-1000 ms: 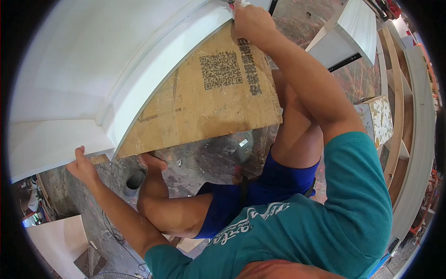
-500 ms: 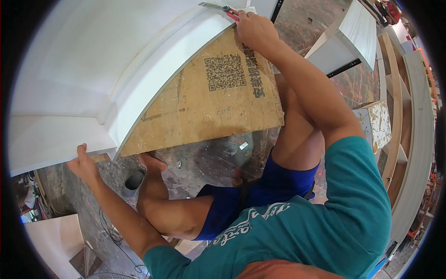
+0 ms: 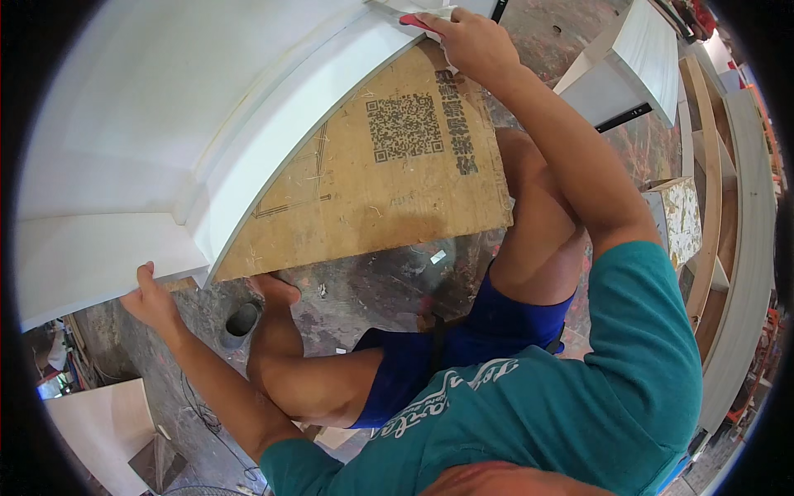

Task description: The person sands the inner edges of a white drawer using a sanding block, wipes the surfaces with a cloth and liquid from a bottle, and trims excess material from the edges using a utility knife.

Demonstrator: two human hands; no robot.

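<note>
The main change was in the right hand [image 3: 484, 48]: over the last second the tool [image 3: 423, 23], mostly cut off by the top of the view at first, came into sight. In the latest half second the hand shifted slightly to the right, and the tool's metal end turned to point more steeply up and to the left. The fingers were curled closed round the red handle (something white showed beside it, too little of it to name). Whether the metal touched the white strip [image 3: 281, 136] or stood just off it could not be told.

The left hand [image 3: 153, 302] had hardly moved. Its thumb lay on top of the ledge [image 3: 91, 244], and the other fingers seemed to pass under the front edge, largely hidden, so the grip looked closed on it.

The strip curved from the ledge up to the tool, with the big panel [image 3: 124, 99] on its left and the brown board [image 3: 397, 223] on its right, reaching the right knee [image 3: 517, 153]. For the work, this suggested that the active spot lay at the strip's upper end, while the left hand served to steady the piece.
</note>
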